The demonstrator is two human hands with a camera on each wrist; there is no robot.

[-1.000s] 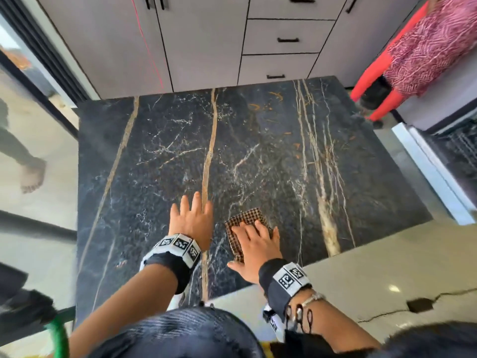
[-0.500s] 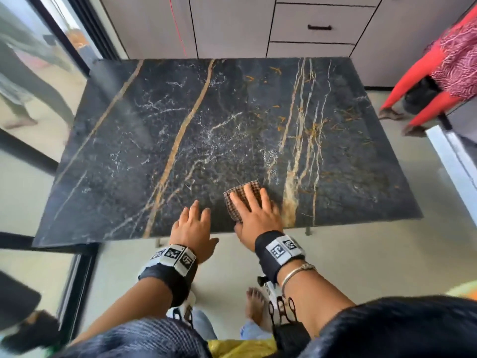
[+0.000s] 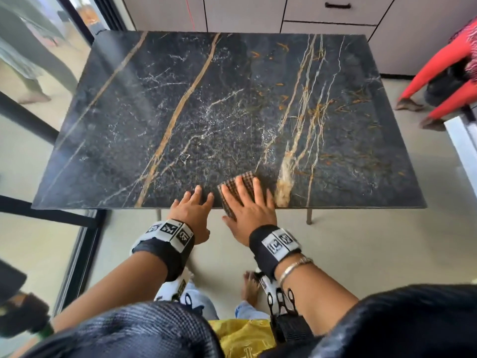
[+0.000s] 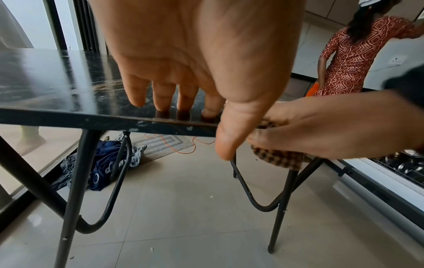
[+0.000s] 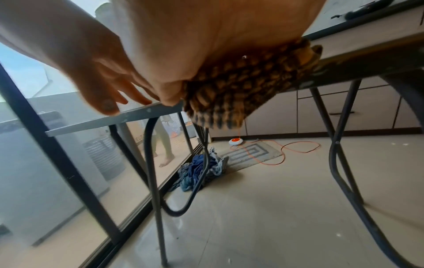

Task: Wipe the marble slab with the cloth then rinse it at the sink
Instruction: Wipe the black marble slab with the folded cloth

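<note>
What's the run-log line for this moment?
phase: wiping | right hand: flat on checked cloth at marble slab near edge, cloth overhanging | left hand: fingertips on slab | rinse: not yet done

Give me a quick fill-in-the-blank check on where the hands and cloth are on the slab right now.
1. The right hand presses the ____ flat on the slab.
2. The cloth hangs partly over the slab's ____ edge.
3. The left hand rests only its ____ on the slab.
4. The blue heap lies on the ____.

Missing words: cloth; near; fingertips; floor
</note>
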